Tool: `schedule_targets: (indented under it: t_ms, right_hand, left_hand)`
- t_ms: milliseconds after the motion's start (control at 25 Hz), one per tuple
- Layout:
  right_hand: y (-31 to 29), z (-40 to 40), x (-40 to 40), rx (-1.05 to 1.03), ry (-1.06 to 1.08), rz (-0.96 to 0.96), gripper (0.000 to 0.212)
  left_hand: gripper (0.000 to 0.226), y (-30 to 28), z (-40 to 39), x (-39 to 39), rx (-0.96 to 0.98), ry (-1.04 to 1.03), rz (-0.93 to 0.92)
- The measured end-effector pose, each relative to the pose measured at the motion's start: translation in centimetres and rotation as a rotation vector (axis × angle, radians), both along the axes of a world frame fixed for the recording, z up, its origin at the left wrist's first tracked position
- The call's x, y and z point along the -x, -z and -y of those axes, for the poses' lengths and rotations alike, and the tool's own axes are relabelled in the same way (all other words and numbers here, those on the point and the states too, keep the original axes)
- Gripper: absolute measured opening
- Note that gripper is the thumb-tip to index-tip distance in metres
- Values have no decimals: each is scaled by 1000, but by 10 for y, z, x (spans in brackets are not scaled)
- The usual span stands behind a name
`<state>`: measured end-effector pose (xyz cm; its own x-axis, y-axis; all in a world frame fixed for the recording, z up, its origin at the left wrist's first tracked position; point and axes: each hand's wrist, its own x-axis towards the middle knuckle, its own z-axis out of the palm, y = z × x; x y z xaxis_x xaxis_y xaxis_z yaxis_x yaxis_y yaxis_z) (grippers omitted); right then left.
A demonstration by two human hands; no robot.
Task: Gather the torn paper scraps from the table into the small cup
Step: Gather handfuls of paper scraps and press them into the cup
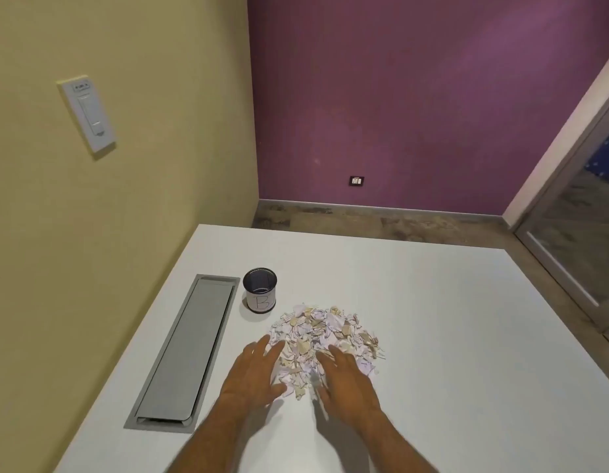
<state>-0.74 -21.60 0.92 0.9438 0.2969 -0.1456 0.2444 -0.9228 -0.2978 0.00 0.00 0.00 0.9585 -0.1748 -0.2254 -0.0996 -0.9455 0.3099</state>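
A loose pile of torn paper scraps (325, 331), white and tan, lies on the white table (449, 319) just in front of me. The small dark mesh cup (260, 290), with a white label marked "B", stands upright a little beyond and left of the pile. My left hand (253, 373) lies flat with fingers spread on the pile's near left edge. My right hand (347, 377) lies with fingers spread on the near right part of the pile, covering some scraps. Neither hand holds anything that I can see.
A long grey metal cable hatch (185, 346) is set into the table along its left side, next to the yellow wall. The table's far edge meets open floor before a purple wall. A glass door stands at the right.
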Motion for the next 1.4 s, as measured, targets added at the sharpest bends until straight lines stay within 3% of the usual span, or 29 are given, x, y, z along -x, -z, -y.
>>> schedule_targets:
  t_ms: [200,520,640,920,1200,1400]
  right_hand:
    - [26,-18,-12,79,-120,-145,61]
    - [52,-29,-29,164,-244,-112,24]
    - [55,-31,-35,162,-231,-125,23]
    - [63,-37,-43,117,-132,-126,24]
    - [50,-30,-50,-225,172,-193,31]
    - [21,-33,-65,-703,492,-242,29]
  left_hand:
    - [86,32,2,-18,-16,-17,-103]
    - [67,65,5,-33,-74,21,-100]
    - [57,69,2,-36,-89,19,-75]
    - [26,71,8,-47,149,-109,-54]
    - [20,68,5,-51,269,-299,-110]
    - [18,65,-9,-46,407,-410,-70]
